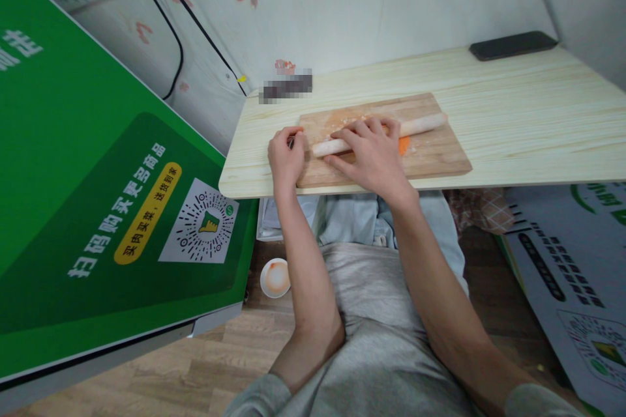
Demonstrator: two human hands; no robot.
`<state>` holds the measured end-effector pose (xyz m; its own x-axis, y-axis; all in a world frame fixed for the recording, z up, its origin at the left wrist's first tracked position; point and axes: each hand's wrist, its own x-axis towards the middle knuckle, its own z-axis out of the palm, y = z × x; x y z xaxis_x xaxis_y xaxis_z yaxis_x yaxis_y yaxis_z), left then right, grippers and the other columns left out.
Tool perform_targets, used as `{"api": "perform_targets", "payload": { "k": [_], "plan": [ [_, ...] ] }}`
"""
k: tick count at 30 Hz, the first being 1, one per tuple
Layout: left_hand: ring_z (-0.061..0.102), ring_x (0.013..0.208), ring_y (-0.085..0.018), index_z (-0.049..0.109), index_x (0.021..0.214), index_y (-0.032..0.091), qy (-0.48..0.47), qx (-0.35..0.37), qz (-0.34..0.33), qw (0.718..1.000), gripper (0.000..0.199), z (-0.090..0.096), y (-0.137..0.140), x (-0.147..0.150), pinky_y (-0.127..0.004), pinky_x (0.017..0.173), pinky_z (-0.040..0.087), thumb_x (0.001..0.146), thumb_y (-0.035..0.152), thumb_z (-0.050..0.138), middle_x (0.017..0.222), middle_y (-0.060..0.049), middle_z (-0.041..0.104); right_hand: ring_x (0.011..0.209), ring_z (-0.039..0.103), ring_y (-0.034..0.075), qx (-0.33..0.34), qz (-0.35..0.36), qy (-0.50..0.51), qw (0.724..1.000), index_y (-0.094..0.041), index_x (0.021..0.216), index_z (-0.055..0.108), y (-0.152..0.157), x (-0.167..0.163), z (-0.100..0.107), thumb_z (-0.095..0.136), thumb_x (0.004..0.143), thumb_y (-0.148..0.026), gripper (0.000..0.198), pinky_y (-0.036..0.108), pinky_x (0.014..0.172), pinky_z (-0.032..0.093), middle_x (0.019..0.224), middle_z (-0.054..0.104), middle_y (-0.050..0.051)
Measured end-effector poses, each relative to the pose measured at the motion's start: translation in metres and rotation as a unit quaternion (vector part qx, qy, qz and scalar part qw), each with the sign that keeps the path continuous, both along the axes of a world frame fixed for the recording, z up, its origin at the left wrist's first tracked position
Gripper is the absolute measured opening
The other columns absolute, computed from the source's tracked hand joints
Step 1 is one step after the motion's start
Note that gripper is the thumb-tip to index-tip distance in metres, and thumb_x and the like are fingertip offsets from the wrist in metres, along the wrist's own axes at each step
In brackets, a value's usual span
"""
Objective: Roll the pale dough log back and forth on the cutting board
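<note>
A pale, dusty rolling pin (424, 124) lies slantwise across a wooden cutting board (440, 159). My right hand (374, 156) rests over its middle, fingers on the far side and thumb on the near side. Part of a flat piece of orange dough (403, 144) shows beneath the pin, beside my right hand; the rest is covered. At the board's left edge my left hand (287, 155) is closed, fingers curled together near the pin's left end. What it holds, if anything, is hidden. Orange smears and pale crumbs mark the board.
The board lies on a light wooden table (528, 117) against a wall. A black phone-like slab (513, 45) is at the back right. A green printed panel (122, 163) stands close on the left. A white bowl (275, 277) sits below the table.
</note>
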<state>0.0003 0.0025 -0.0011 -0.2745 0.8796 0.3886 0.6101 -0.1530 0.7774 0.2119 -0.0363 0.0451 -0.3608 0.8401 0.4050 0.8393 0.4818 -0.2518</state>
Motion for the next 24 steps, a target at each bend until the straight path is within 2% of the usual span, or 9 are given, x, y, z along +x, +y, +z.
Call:
{"api": "perform_targets", "payload": {
  "k": [16, 24],
  "plan": [
    [0.076, 0.107, -0.025, 0.079, 0.105, 0.021, 0.002, 0.003, -0.001, 1.000, 0.018, -0.0019, 0.0012, -0.0012, -0.039, 0.103, 0.059, 0.102, 0.020, 0.061, 0.113, -0.008, 0.083, 0.133, 0.057, 0.039, -0.010, -0.006, -0.011, 1.000, -0.025, 0.134, 0.076, -0.0006, -0.0008, 0.0014, 0.060, 0.111, -0.056, 0.041, 0.063, 0.120, 0.032, 0.139, 0.075, 0.010],
    [0.076, 0.106, -0.025, 0.079, 0.104, 0.022, 0.003, 0.010, -0.002, 1.000, 0.018, -0.0040, 0.0021, -0.0016, -0.038, 0.101, 0.059, 0.102, 0.020, 0.061, 0.112, -0.007, 0.083, 0.132, 0.057, 0.040, -0.001, -0.004, -0.005, 1.000, -0.025, 0.132, 0.076, 0.0001, -0.0009, -0.0009, 0.049, 0.113, -0.062, 0.049, 0.063, 0.120, 0.032, 0.138, 0.075, 0.011]
  ]
}}
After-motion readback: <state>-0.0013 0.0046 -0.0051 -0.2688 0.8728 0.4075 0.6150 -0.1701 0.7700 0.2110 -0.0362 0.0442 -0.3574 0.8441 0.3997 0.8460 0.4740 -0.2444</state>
